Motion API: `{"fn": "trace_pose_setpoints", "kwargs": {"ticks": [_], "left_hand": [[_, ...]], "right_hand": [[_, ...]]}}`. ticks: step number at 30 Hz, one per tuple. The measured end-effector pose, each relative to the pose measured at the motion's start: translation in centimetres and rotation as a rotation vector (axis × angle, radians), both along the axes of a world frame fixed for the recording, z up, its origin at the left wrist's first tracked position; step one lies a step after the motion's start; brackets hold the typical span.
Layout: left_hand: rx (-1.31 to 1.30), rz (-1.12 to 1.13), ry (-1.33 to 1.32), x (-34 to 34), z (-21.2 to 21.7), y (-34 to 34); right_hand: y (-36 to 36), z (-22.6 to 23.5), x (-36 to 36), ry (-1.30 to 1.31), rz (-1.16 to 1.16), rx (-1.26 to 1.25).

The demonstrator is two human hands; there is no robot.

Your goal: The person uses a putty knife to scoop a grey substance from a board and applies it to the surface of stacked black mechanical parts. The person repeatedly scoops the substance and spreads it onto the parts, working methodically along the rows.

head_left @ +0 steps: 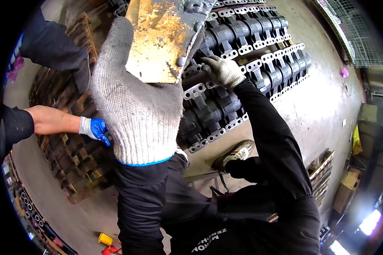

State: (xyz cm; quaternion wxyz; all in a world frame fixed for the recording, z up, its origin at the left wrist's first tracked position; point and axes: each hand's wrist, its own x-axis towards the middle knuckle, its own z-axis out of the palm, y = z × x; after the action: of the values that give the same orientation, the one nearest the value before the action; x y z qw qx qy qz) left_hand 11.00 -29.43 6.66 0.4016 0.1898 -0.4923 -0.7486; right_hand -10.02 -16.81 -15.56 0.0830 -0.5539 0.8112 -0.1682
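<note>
My left hand [136,102], in a pale grey knit glove, is raised close to the camera. It grips a flat rectangular board [155,51] with a worn, yellowish face. Dark grey paste [195,8] is smeared over the board's far and right edges. My right hand [223,71], in a whitish knit glove with soiled fingertips, reaches forward over black cast metal parts [208,112] with pale, two-holed end flanges. Its fingers are curled together beside a flange; what they hold, if anything, I cannot make out.
Several rows of the black parts [242,32] extend ahead. At left, a co-worker's hand [95,129] in a blue-coated glove reaches in beside stacked brown blocks [76,157] on a pallet. A wire mesh cage [349,32] stands far right. A yellow object [105,239] lies lower left.
</note>
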Motion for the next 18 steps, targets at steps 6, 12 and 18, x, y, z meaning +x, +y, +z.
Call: {"fn": "trace_pose_setpoints", "kwargs": {"ticks": [6, 12, 18], "left_hand": [[0.412, -0.117, 0.289, -1.1, 1.6, 0.0], [0.531, -0.076, 0.309, -0.8, 1.3, -0.2], [0.528, -0.039, 0.295, -1.1, 1.5, 0.3]], "right_hand": [[0.1, -0.1, 0.2, -0.055, -0.033, -0.091], [-0.1, 0.2, 0.1, -0.089, -0.013, -0.084], [0.6, 1.3, 0.9, -0.039, 0.037, -0.099]]}}
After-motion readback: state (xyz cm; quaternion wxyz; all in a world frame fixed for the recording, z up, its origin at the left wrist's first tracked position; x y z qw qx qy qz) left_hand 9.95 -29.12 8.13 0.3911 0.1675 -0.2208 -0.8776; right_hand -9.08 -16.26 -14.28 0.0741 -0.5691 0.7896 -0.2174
